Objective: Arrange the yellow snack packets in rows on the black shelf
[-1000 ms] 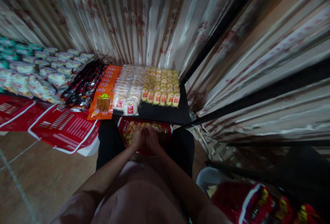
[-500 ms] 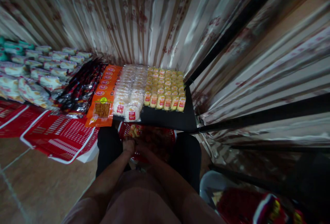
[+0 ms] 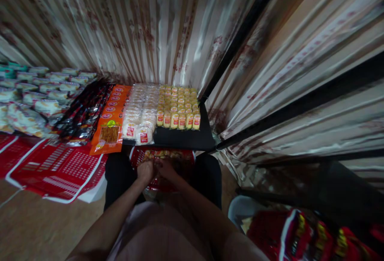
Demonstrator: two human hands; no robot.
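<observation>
Side by side over a red basket (image 3: 192, 157) between my knees are my left hand (image 3: 146, 171) and my right hand (image 3: 165, 169). Both look closed, with fingers curled and nearly touching; whatever they pinch is hidden in the dim light. Small yellowish wrapped snacks (image 3: 163, 154) lie in the basket just beyond my fingers. Past it, a black table (image 3: 183, 140) bears rows of yellow packaged cakes (image 3: 178, 109), clear-wrapped white round cakes (image 3: 139, 113) and an orange snack packet (image 3: 109, 121).
Left of these lie dark red-black packets (image 3: 85, 113) and several white snack bags (image 3: 45, 97). Red baskets (image 3: 60, 169) stand at the left. At lower right are a pale bucket (image 3: 240, 209) and red packages (image 3: 300, 233). A pleated curtain (image 3: 135, 25) hangs behind.
The view has swung a little to the right, so the table goods sit further left. My hands remain close together over the basket, and more of the wrapped snacks show.
</observation>
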